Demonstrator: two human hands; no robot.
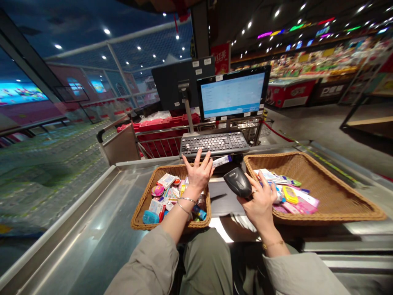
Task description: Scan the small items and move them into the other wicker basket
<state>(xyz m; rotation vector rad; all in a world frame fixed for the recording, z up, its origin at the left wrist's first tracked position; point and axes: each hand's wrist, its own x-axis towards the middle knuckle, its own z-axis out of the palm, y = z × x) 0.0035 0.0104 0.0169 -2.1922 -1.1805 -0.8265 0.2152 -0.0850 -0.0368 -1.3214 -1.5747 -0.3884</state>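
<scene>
Checkout worktop (76, 213) of brushed steel, seen from the wearer's head, with a keyboard (214, 144) at its far side. Below the keyboard's left end, the left hand (198, 174) hovers, fingers (199, 157) spread wide, above a left wicker basket (144, 213) heaped with small packaged goods (167, 196). A boxed tube (221, 161) sits at the keyboard's lower edge, beside the thumb; contact is unclear. Below the right end, the right hand (260, 205) wraps its fingers around a black handheld barcode scanner (238, 183), over a right wicker basket (307, 162) holding further packets (291, 200). Both baskets contain goods.
</scene>
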